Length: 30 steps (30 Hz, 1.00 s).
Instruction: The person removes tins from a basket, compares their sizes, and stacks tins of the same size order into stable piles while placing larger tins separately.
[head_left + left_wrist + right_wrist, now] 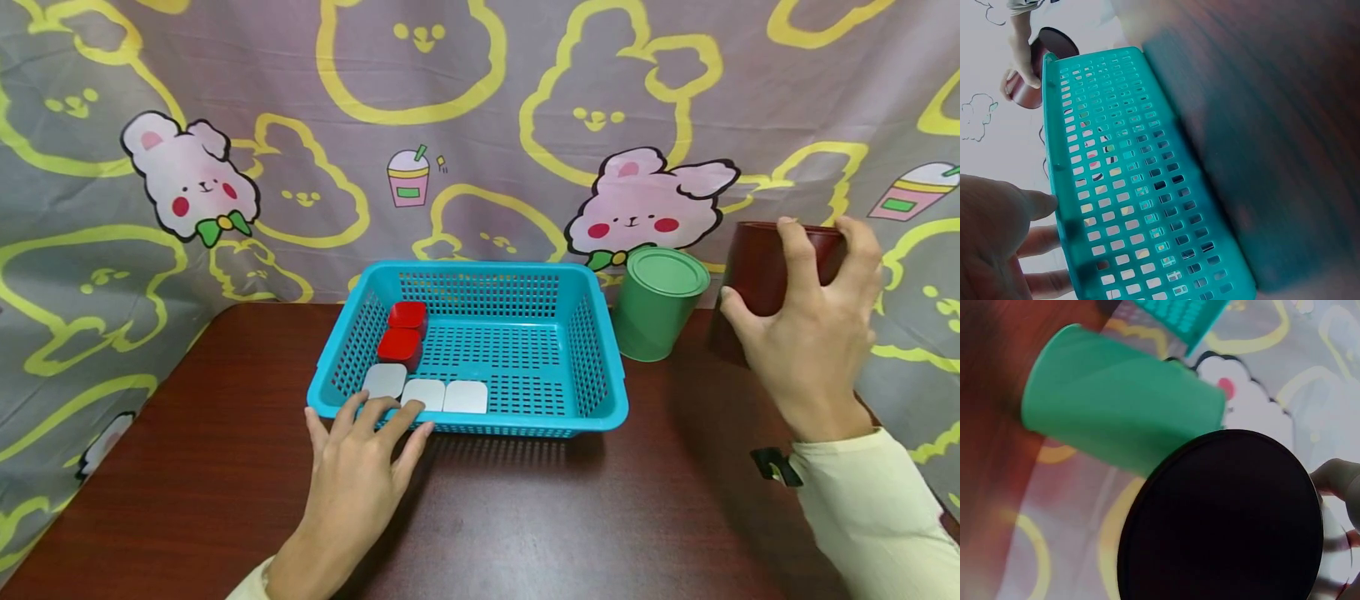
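My left hand (360, 467) rests at the near-left rim of a turquoise plastic basket (517, 423), its fingers bent over the edge and the thumb against it. In the left wrist view the fingertips pass behind that rim (1054, 144). At the right, my right hand (821, 342) grips a dark red can (761, 267) from above, fingers and thumb spread around its upper part. The can's round dark base (1222, 519) faces the right wrist camera, so it is off the table. A green lidded can (652, 312) stands between basket and right hand.
Inside the basket, two red square pieces (400, 346) line the left side and three white ones (465, 397) the near side. The brown table (525, 517) ends at a patterned curtain (480, 150) behind the basket.
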Tool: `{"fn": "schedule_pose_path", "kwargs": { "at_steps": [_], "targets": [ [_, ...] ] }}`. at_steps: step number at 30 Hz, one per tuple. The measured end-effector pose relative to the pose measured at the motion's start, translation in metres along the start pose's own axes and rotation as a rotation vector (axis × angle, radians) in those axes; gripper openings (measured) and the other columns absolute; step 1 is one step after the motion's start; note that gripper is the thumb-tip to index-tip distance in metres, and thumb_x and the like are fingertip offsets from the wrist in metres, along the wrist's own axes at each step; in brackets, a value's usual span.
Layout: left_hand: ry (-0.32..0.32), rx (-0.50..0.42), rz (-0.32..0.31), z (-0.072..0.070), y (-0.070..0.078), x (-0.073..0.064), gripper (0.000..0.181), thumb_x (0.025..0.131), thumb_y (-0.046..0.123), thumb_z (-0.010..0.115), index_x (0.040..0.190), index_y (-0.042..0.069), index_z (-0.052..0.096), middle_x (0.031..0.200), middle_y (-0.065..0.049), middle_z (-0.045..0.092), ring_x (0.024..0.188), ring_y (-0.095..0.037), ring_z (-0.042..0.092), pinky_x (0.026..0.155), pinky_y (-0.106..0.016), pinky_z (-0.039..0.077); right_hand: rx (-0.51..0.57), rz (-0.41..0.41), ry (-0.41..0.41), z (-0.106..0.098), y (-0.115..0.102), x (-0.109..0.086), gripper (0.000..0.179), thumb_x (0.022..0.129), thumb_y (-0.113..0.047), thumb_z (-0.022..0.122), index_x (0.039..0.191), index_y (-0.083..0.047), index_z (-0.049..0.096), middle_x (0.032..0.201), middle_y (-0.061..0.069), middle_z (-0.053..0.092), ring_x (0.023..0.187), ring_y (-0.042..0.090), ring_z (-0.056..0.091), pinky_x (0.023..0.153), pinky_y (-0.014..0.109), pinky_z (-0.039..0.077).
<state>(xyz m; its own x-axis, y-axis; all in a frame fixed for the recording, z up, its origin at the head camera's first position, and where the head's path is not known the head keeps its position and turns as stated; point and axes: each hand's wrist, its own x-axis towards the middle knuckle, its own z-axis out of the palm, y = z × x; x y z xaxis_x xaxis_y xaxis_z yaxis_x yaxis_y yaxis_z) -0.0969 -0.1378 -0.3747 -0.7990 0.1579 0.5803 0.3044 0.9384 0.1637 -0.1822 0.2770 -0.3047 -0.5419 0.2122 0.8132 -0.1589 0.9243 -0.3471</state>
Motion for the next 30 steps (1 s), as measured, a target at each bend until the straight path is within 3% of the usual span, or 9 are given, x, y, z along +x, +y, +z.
{"fn": "schedule_pose_path", "kwargs": {
  "at_steps": [7, 13, 21, 30],
  "targets": [
    [0.001, -0.001, 0.003, 0.0, 0.0, 0.0, 0.027, 0.093, 0.037, 0.079, 0.113, 0.018, 0.081, 0.106, -0.011, 0.076, 0.116, -0.048, 0.067, 0.098, -0.093, 0.027, 0.018, 0.028, 0.011, 0.023, 0.025, -0.001, 0.07, 0.088, -0.025, 0.078, 0.151, -0.029, 0.049, 0.159, 0.019, 0.036, 0.151, 0.039, 0.034, 0.101, 0.081, 0.043],
    [0.007, -0.007, 0.003, 0.0, 0.0, 0.0, 0.027, 0.093, 0.036, 0.079, 0.113, 0.018, 0.082, 0.106, -0.011, 0.076, 0.116, -0.049, 0.067, 0.098, -0.094, 0.026, 0.026, 0.03, 0.023, 0.038, 0.038, -0.002, 0.071, 0.088, -0.025, 0.079, 0.152, -0.03, 0.049, 0.16, 0.018, 0.036, 0.153, 0.035, 0.033, 0.097, 0.082, 0.044],
    [-0.015, -0.005, -0.006, 0.0, 0.0, 0.0, 0.028, 0.094, 0.038, 0.078, 0.114, 0.018, 0.081, 0.107, -0.011, 0.076, 0.118, -0.049, 0.066, 0.099, -0.094, 0.025, 0.031, 0.031, 0.008, 0.052, 0.055, -0.006, 0.068, 0.089, -0.027, 0.079, 0.15, -0.027, 0.049, 0.158, 0.02, 0.035, 0.15, 0.038, 0.033, 0.101, 0.079, 0.044],
    [-0.011, -0.004, 0.0, 0.001, 0.0, 0.0, 0.028, 0.094, 0.037, 0.079, 0.114, 0.018, 0.081, 0.107, -0.012, 0.076, 0.118, -0.049, 0.066, 0.098, -0.094, 0.025, 0.012, 0.035, -0.019, 0.067, 0.07, -0.015, 0.067, 0.089, -0.029, 0.08, 0.148, -0.024, 0.049, 0.156, 0.021, 0.035, 0.148, 0.043, 0.034, 0.095, 0.082, 0.045]
  ]
}}
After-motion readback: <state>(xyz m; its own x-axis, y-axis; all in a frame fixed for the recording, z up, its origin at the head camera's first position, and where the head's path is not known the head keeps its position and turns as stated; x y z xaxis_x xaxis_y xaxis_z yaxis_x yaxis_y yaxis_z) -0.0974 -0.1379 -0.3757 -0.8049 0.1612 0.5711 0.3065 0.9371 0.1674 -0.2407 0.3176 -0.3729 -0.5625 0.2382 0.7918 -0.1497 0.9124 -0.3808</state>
